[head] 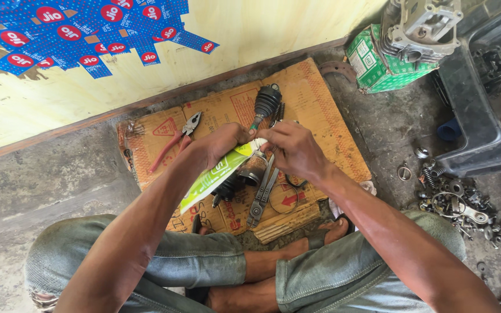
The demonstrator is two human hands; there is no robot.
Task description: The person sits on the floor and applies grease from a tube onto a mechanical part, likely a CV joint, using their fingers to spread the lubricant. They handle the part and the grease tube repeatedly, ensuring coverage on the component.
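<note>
head view, hands: left hand (pixel 222 141) and right hand (pixel 291 149) close together, almost touching, both pinched on the upper end of a green-and-white pouch (pixel 215 175).
head view, pouch place: between both hands, upper end at the fingertips, body slanting down and away under the left wrist, over the cardboard sheet (pixel 314 110).
pouch feel: thin flexible film, light, likely slick; sags where unsupported; contents not visible, fill level cannot tell.
pouch hold: best pinched at the flat top corner with both thumbs and forefingers, as here; squeezing the middle risks pushing contents out.
left grip: clamped on pouch edge, thumb on top.
right grip: fingertips closed on the same end; whether tearing or just holding, cannot tell.
below hands: dark round metal part (pixel 249 171) just under the pouch tip; looks heavy, rigid, probably greasy.
below right hand: grey pliers-type tool (pixel 262 197) lying flat, plus a thin wire ring (pixel 284 197) beside it.
beyond hands: black ribbed rubber boot (pixel 267 100) on a shaft, soft, bendable.
beyond left hand: red-handled pliers (pixel 175 141), apart from the hand.
far right of right hand: pile of small metal bits (pixel 462 203), dark plastic crate (pixel 482 116), green box (pixel 372 61) with a metal casting (pixel 421 26) on it.
</note>
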